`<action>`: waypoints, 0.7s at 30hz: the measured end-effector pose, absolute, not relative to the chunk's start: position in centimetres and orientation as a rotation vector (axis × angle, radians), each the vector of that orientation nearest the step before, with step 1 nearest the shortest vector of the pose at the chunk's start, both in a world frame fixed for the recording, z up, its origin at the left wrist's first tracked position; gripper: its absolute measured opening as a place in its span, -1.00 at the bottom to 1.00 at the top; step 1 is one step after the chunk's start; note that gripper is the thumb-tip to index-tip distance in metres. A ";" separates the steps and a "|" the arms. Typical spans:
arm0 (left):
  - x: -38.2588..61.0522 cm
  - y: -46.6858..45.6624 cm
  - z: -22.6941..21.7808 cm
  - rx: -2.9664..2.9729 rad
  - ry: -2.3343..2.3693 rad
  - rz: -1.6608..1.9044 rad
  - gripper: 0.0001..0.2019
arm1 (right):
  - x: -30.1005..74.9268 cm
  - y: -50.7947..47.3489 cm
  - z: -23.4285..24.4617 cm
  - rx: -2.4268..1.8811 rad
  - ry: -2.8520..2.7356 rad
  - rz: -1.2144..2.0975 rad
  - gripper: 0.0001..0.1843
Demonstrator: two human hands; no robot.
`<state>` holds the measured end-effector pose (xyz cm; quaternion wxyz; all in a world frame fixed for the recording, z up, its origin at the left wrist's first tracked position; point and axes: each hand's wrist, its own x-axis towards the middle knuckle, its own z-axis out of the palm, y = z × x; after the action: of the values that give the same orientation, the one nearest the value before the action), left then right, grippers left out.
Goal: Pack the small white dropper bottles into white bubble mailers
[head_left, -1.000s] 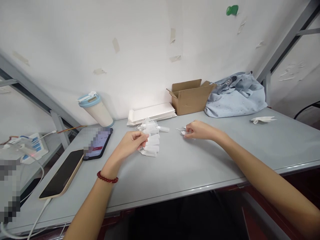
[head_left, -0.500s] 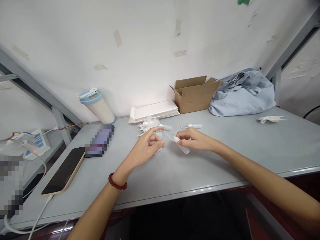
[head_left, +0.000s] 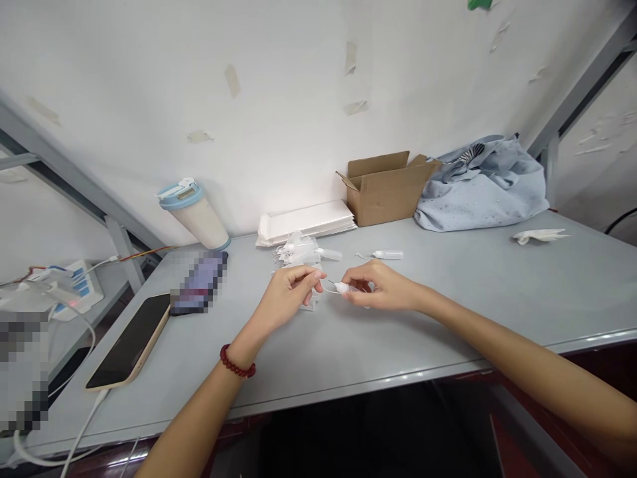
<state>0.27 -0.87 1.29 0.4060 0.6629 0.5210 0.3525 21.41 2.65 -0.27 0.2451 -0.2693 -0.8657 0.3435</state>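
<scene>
My right hand [head_left: 381,285] is closed around a small translucent needle-tip bottle [head_left: 342,287], its white top and thin metal tip pointing left. A thin white cap strap [head_left: 328,290] curves from the bottle's neck to my left hand [head_left: 293,292]. The thumb and index finger of that hand are pinched at the strap's far end; the cap itself is hidden. Behind the left hand lies a pile of similar bottles [head_left: 298,249] with clear plastic around them. Another needle-tip bottle [head_left: 389,255] lies on its side beyond my right hand.
White envelopes [head_left: 308,222] are stacked against the wall beside an open cardboard box [head_left: 391,196] and a grey-blue cloth bag [head_left: 488,189]. A tumbler [head_left: 199,216] and two phones, one black-screened [head_left: 130,342], stand or lie left. Crumpled white tissue [head_left: 540,236] lies right.
The left fingers have come down and closed into a pinch at the strap. My right hand has turned the bottle flatter, its tip now pointing left towards the left hand.
</scene>
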 end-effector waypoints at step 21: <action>0.1 -0.9 1.1 1.675 1.167 0.844 -0.82 | 21.5 2.6 -0.2 -0.733 -2.333 0.808 -0.84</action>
<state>0.14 -0.89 1.09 0.4496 0.6773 0.4718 0.3412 21.50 2.58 -0.19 0.2793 -0.2733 -0.8698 0.3011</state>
